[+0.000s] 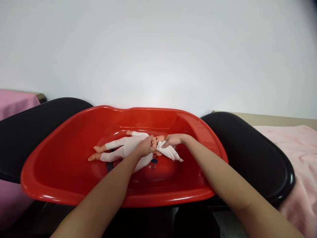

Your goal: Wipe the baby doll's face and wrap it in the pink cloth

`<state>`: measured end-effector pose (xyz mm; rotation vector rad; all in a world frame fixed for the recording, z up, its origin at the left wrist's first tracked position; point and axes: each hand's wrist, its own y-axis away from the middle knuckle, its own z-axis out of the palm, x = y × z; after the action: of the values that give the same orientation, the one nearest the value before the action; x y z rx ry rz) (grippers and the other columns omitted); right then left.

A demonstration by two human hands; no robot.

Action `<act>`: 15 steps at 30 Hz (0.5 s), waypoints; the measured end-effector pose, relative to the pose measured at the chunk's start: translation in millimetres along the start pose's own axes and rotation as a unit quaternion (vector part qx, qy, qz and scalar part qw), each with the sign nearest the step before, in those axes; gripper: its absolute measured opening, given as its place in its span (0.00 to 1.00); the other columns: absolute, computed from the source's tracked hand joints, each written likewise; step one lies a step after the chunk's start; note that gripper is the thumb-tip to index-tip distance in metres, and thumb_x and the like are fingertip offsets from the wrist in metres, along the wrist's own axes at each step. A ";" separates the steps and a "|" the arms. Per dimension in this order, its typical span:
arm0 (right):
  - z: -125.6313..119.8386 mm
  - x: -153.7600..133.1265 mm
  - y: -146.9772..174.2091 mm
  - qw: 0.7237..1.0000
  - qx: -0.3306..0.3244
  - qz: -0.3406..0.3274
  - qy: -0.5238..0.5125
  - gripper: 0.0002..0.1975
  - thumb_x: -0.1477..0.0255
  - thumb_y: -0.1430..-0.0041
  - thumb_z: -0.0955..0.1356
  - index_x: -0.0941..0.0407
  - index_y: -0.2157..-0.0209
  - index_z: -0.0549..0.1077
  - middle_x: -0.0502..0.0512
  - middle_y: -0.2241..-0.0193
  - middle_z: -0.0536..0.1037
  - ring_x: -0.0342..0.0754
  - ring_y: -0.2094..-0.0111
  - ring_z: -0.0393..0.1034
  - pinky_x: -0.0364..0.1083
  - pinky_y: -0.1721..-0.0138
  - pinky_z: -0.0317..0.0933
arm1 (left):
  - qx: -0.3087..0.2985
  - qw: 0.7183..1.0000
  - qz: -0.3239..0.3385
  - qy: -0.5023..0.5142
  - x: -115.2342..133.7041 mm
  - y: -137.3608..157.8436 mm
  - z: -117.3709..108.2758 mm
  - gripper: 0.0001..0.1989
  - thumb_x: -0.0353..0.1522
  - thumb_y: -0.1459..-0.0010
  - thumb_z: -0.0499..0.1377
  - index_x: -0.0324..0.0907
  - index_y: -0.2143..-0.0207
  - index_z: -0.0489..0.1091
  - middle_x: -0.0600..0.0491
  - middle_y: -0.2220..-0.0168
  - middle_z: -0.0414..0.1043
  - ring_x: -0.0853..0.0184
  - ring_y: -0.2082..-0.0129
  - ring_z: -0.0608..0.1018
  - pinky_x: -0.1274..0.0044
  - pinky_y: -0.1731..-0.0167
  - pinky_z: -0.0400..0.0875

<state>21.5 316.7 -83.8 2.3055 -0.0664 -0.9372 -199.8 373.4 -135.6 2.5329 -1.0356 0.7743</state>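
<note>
The doll (pixel 126 147) lies on its back inside the red tub (pixel 61 165), head toward the right. The left hand (pixel 145 147) rests closed on its chest and chin. The right hand (pixel 173 140) pinches a white cloth (pixel 170 152) against the doll's face.

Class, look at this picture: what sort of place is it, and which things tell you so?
Probably a baby-care practice room. A red plastic baby bathtub holds a baby doll, whose face is met by a white cloth in the right hand. Pink towels lie alongside.
</note>
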 end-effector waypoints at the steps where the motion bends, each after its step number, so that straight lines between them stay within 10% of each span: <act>1: -1.0 1.1 -0.2 1.000 0.024 -0.009 -0.001 0.18 0.57 0.43 0.73 0.58 0.66 0.80 0.57 0.68 0.84 0.50 0.69 0.76 0.45 0.66 0.67 | -0.001 1.000 -0.004 -0.001 0.1 -0.1 0.0 0.22 0.45 0.46 0.66 0.47 0.53 0.67 0.50 0.54 0.75 0.57 0.54 0.77 0.71 0.55 0.69; 6: -5.7 2.2 -0.9 0.980 0.195 -0.034 -0.023 0.17 0.58 0.39 0.69 0.59 0.70 0.77 0.57 0.70 0.82 0.48 0.72 0.72 0.44 0.72 0.62 | -0.010 1.000 0.008 0.007 -2.6 -0.8 0.5 0.22 0.43 0.46 0.66 0.46 0.52 0.67 0.49 0.53 0.76 0.57 0.53 0.78 0.71 0.54 0.70; 15: -1.9 29.1 -14.2 0.982 -0.111 0.129 0.083 0.16 0.63 0.50 0.76 0.65 0.73 0.80 0.64 0.76 0.82 0.56 0.69 0.80 0.50 0.60 0.74 | -0.003 1.000 0.005 0.004 1.8 0.6 -0.6 0.25 0.43 0.47 0.67 0.45 0.51 0.66 0.47 0.48 0.75 0.54 0.49 0.77 0.67 0.51 0.69</act>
<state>41.8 321.1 -108.7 2.0979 -0.1777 -0.5870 -199.4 372.3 -134.0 2.5200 -1.0479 0.7826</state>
